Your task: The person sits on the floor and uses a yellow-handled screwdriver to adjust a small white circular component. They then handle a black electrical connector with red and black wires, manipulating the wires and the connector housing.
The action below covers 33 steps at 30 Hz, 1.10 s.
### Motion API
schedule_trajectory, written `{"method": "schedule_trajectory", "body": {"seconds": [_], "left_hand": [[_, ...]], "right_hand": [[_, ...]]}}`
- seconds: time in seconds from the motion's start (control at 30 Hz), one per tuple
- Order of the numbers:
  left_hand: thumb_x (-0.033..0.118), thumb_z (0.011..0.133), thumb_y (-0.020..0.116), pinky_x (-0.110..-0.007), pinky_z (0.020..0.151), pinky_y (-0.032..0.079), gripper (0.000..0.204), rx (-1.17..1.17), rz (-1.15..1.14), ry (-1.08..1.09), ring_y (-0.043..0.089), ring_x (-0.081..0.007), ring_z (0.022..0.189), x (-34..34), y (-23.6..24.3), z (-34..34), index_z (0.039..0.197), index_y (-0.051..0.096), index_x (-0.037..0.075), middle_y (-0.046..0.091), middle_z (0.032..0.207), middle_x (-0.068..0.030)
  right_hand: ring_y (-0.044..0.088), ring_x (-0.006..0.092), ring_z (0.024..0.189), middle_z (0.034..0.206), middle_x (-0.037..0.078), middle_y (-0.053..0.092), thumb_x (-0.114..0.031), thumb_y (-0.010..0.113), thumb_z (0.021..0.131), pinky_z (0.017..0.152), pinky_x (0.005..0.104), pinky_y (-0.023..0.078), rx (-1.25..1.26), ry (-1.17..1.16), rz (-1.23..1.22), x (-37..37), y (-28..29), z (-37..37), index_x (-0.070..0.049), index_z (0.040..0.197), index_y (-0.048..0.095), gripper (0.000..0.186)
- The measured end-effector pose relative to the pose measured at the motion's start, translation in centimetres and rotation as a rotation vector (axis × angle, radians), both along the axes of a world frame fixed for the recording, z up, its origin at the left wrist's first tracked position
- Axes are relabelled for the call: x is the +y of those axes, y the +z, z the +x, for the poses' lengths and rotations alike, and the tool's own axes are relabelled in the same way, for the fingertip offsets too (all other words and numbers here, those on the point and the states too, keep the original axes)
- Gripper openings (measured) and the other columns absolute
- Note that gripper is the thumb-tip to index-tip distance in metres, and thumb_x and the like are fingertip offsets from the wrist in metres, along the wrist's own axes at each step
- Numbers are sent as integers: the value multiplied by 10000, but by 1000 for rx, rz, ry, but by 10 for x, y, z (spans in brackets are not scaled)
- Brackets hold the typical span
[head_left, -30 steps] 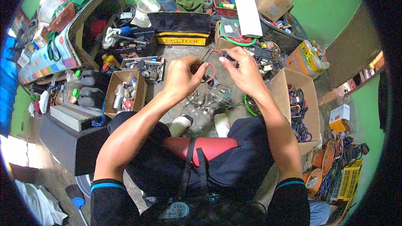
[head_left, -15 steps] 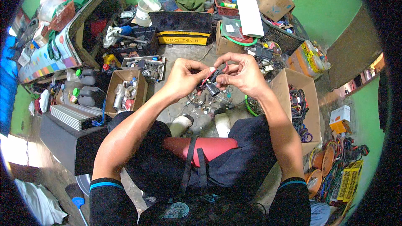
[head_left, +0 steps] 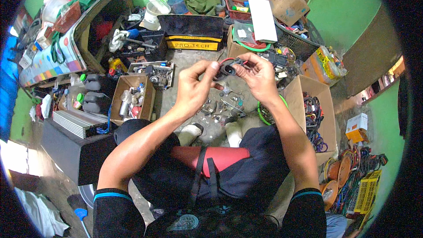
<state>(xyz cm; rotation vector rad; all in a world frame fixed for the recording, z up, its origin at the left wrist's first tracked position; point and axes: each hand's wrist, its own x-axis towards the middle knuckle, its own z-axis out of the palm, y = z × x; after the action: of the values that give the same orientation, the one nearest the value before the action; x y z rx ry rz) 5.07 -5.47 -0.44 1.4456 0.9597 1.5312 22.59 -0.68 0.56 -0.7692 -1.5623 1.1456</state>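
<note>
A small black round-ended part (head_left: 229,69) with a red and black wire is held up in front of me, its open round end turned toward me. My right hand (head_left: 261,79) is closed on it, thumb and fingers pinching its right side. My left hand (head_left: 196,84) is closed at its left side, thumb raised beside it. The left fingertips are partly hidden behind the part, and so is most of the wire. Below the hands, many small loose metal bits (head_left: 216,108) are scattered on the floor between my feet.
Close on the right stands a cardboard box (head_left: 297,105) of tangled wires, beside a green-rimmed basket (head_left: 266,113). A cardboard box of parts (head_left: 118,105) is on the left, near a black speaker-like box (head_left: 66,154). A black and yellow toolbox (head_left: 194,39) lies ahead.
The black part has been raised and turned so its round end faces me instead of pointing down. Both hands shifted with it, and the left thumb now points upward.
</note>
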Motion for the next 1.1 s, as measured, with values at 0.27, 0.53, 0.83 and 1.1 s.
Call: {"method": "schedule_trajectory", "body": {"seconds": [0.27,0.53,0.83,1.1], "left_hand": [[151,872,655,-326,703,601,263,66,-56,-190,632,-168,870,-1,5,-9,1056,663,-38,657,1032,-124],[223,813,741,-252,694,489,270,232,-127,16,611,-95,755,1,14,0,922,704,-21,692,826,-59],[90,805,721,-268,727,503,157,213,-72,48,627,-124,787,11,4,-21,908,679,-20,690,852,-71],[-21,748,724,-289,740,523,101,243,41,-1,650,-138,781,8,5,-16,844,698,-4,706,842,-84]], "right_hand": [[597,86,691,764,30,652,-199,817,733,603,238,476,-107,-226,292,-7,4,-2,-22,889,636,297],[584,243,656,723,112,563,37,683,629,592,323,469,-395,-261,722,-22,11,-12,-2,811,573,217],[610,107,846,880,24,647,-166,806,736,680,268,502,-126,114,7,-22,13,-6,-24,1189,585,524],[622,113,803,989,82,680,-207,703,849,635,256,508,-137,371,-189,-5,12,8,-1,1155,631,376]]}}
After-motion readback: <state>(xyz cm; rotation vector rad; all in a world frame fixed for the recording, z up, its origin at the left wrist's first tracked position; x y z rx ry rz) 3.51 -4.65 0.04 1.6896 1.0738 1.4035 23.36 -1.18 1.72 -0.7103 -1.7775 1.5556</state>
